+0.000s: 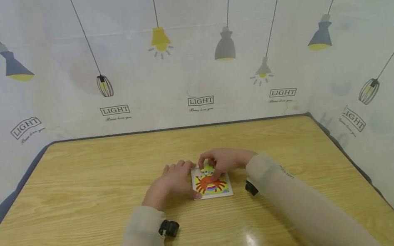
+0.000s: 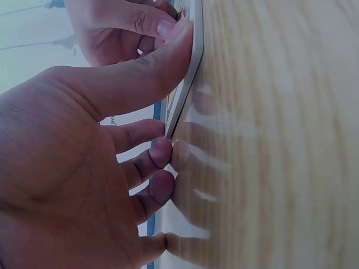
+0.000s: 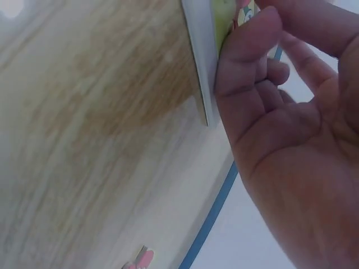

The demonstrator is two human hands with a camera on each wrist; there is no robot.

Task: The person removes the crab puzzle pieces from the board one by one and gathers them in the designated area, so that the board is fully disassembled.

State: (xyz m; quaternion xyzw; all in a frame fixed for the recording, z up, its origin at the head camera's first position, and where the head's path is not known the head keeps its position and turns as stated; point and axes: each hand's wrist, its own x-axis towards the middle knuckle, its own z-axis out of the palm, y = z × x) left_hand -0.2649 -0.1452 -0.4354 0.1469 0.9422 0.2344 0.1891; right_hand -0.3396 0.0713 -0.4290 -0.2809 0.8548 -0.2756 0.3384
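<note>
A small square puzzle board (image 1: 212, 194) with a red crab on a yellow ground lies flat on the wooden table. My left hand (image 1: 176, 180) grips its left side, thumb over the near left corner and fingertips at the far left edge. In the left wrist view, the thumb (image 2: 162, 67) lies on the board's face. My right hand (image 1: 225, 161) reaches over the far right part of the board. Its curled thumb and fingers pinch a yellow puzzle piece (image 1: 207, 167) with eyes at the crab's top, partly hidden by those fingers.
A small pink piece (image 3: 145, 258) lies on the table, seen low in the right wrist view. Behind the wooden table (image 1: 94, 175) stands a pale wall covering (image 1: 137, 76) printed with lamps. A black wrist camera (image 1: 169, 228) sits under the left sleeve.
</note>
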